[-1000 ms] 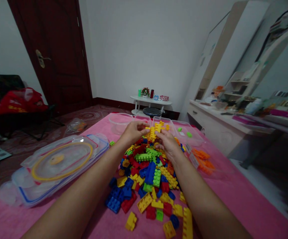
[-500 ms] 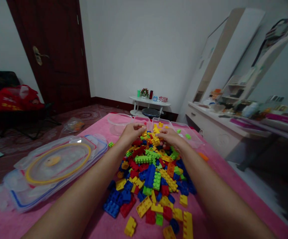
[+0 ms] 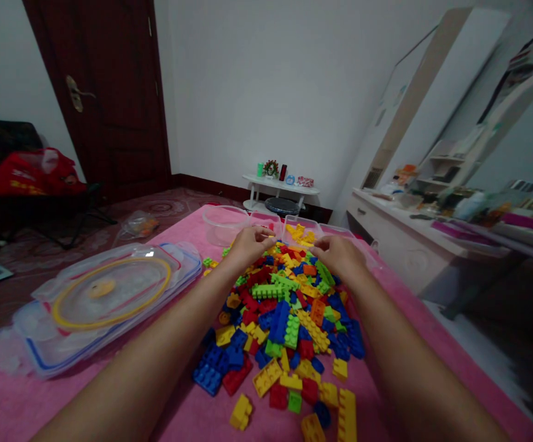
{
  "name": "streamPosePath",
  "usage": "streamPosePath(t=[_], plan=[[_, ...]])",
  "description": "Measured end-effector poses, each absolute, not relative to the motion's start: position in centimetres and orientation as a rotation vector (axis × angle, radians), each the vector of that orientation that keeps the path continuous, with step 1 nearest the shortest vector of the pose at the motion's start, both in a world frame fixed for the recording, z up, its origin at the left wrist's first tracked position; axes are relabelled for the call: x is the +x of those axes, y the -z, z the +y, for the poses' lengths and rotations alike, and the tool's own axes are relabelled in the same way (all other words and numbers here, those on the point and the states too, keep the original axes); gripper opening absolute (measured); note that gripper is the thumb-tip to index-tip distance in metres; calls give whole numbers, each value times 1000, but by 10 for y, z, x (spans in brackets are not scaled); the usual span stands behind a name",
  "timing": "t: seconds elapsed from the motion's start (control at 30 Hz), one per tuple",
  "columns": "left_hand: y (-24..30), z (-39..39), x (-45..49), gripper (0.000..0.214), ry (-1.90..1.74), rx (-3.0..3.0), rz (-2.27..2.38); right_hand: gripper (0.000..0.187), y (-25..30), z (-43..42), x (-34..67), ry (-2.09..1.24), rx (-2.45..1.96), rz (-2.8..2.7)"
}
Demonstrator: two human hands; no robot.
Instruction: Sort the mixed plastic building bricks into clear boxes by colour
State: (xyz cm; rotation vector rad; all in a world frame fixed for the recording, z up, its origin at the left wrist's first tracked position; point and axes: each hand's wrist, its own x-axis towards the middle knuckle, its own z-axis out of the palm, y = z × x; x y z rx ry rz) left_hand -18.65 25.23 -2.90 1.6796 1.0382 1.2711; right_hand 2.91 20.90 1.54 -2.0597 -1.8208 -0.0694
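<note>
Flanking one brick pile (image 3: 278, 322): two hands (image 3: 250, 244) (image 3: 341, 253)

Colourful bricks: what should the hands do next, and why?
Probably the right hand should pick a yellow brick from the mixed pile for the clear box beyond, since that box holds yellow pieces while more yellow lies loose among other colours.

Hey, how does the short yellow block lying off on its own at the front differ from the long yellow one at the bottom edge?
The short block is stubby, while the long block is a bar. The short block lies apart and fully in view; the long block lies close to other pieces, cut off by the picture's edge. Both are yellow, on pink cloth.
</note>
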Motion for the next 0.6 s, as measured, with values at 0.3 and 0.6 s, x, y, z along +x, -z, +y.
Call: streamPosePath(t=[0.3, 0.6], plan=[[31, 250, -185, 40, -1205, 1752, 1035, 43, 2, 184, 43, 168, -2213, -1937], [23, 241, -187, 34, -1063, 1869, 1162, 31, -9, 179, 70, -304, -1837, -2304]])
